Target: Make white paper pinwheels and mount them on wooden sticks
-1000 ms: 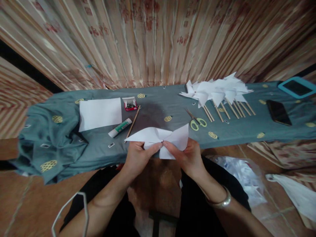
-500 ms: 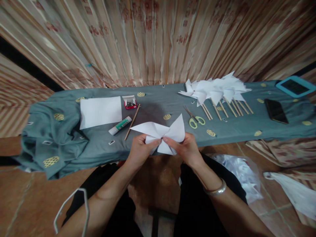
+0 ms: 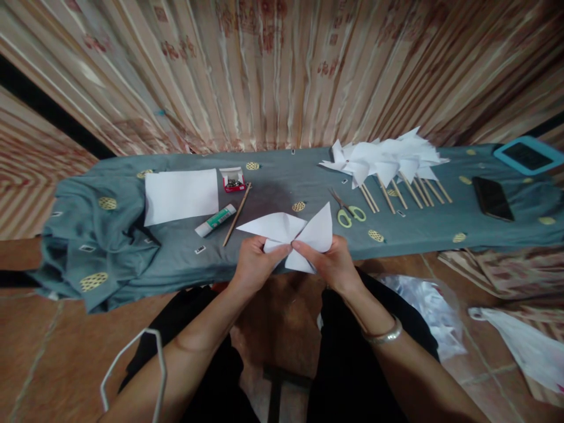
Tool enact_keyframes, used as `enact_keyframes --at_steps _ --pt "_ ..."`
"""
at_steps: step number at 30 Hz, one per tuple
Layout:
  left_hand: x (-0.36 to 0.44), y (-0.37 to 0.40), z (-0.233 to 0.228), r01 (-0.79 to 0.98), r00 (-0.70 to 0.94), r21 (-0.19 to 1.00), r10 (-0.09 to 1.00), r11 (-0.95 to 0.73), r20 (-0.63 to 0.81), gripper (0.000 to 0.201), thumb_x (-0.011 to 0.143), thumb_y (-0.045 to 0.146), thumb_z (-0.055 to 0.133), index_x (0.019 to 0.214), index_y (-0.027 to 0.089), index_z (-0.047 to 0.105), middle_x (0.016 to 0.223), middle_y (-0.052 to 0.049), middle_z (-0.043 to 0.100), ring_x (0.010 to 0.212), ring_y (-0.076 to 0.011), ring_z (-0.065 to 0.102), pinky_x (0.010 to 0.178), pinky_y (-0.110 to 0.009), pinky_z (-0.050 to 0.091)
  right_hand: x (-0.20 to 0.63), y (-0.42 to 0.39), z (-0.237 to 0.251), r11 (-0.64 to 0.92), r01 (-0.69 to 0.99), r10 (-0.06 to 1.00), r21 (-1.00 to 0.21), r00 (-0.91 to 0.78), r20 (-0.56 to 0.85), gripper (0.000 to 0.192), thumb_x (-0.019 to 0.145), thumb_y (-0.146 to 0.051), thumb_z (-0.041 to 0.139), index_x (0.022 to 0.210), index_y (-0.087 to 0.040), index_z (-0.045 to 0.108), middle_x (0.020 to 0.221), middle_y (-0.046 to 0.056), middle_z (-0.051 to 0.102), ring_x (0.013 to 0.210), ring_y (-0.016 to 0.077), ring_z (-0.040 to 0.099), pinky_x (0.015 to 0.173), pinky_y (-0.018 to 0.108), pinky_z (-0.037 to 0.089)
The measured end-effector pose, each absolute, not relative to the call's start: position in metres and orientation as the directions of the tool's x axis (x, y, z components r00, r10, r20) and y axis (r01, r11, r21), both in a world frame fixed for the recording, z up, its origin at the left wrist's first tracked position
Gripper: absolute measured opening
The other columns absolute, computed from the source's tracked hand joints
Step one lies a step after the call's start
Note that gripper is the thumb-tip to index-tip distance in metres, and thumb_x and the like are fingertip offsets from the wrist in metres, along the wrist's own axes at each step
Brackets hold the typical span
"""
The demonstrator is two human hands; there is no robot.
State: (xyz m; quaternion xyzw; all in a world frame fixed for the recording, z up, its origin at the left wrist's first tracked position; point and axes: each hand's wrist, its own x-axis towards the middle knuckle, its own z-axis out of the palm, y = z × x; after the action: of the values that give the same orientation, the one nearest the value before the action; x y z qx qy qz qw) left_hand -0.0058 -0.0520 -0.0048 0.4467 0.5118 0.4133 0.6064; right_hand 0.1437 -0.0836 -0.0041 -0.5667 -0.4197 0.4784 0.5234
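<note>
Between my two hands is a white paper pinwheel (image 3: 315,229), its pointed blades folded in to the middle. My left hand (image 3: 258,261) grips its left side, with the thumb pressed near the centre. From the other side my right hand (image 3: 335,261) holds it, thumb also at the centre; the remaining fingers are hidden behind the paper. Just beyond lie scissors (image 3: 344,216) with green handles. To the left are a thin wooden stick (image 3: 238,213), a glue stick (image 3: 215,220) and an open red box of small metal pins (image 3: 232,181).
A stack of white paper (image 3: 181,197) lies at left on the grey-green cloth (image 3: 273,188). Finished pinwheels on sticks (image 3: 392,161) are piled at right, near a dark phone (image 3: 492,198) and a blue-framed tablet (image 3: 529,154). A plastic bag (image 3: 434,314) rests on the floor.
The pinwheel and both hands have shifted very slightly, and the blades' lower folds sit a little differently. Both hands keep their grip at its centre.
</note>
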Motion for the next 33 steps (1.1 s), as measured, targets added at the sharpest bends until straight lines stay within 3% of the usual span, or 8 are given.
enact_keyframes --at_steps 9,18,28,33 --pt "-0.001 -0.053 -0.004 -0.070 0.130 0.965 0.961 0.253 -0.243 0.021 0.053 0.029 0.081 0.063 0.013 0.072 0.060 -0.001 0.069 0.053 -0.0126 0.056 0.055 -0.024 0.046 0.148 -0.084 0.000 -0.067 0.041 0.979 -0.997 0.195 -0.057 0.024 0.061 -0.035 0.083 0.076 -0.017 0.077 0.078 0.006 0.078 0.064 0.0192 0.068 0.059 0.030 0.056" --pt "-0.004 -0.055 -0.008 -0.070 0.122 0.973 0.970 0.222 -0.212 0.018 0.053 0.028 0.079 0.060 0.013 0.071 0.059 0.000 0.068 0.053 -0.0119 0.055 0.054 -0.023 0.045 0.145 -0.083 -0.008 -0.062 0.076 0.980 -0.995 0.195 -0.047 0.026 0.063 -0.040 0.080 0.072 -0.016 0.076 0.071 0.005 0.076 0.059 0.0177 0.065 0.054 0.027 0.052" --pt "-0.002 -0.047 -0.014 -0.128 0.068 0.955 0.963 0.266 -0.259 0.028 0.041 0.027 0.084 0.062 0.014 0.071 0.058 0.001 0.069 0.052 -0.0115 0.056 0.055 -0.023 0.044 0.144 -0.073 -0.006 -0.154 -0.073 0.965 -0.985 0.201 -0.166 0.035 0.050 -0.042 0.085 0.071 -0.015 0.076 0.072 0.006 0.077 0.062 0.0199 0.068 0.058 0.030 0.056" --pt "0.000 -0.046 -0.015 -0.147 0.095 0.952 0.962 0.269 -0.257 0.034 0.037 0.027 0.089 0.063 0.014 0.072 0.058 0.002 0.069 0.053 -0.0115 0.056 0.055 -0.024 0.044 0.146 -0.072 -0.007 -0.132 -0.091 0.971 -0.987 0.191 -0.147 0.039 0.048 -0.045 0.087 0.070 -0.015 0.075 0.070 0.006 0.077 0.062 0.0204 0.069 0.057 0.031 0.057"
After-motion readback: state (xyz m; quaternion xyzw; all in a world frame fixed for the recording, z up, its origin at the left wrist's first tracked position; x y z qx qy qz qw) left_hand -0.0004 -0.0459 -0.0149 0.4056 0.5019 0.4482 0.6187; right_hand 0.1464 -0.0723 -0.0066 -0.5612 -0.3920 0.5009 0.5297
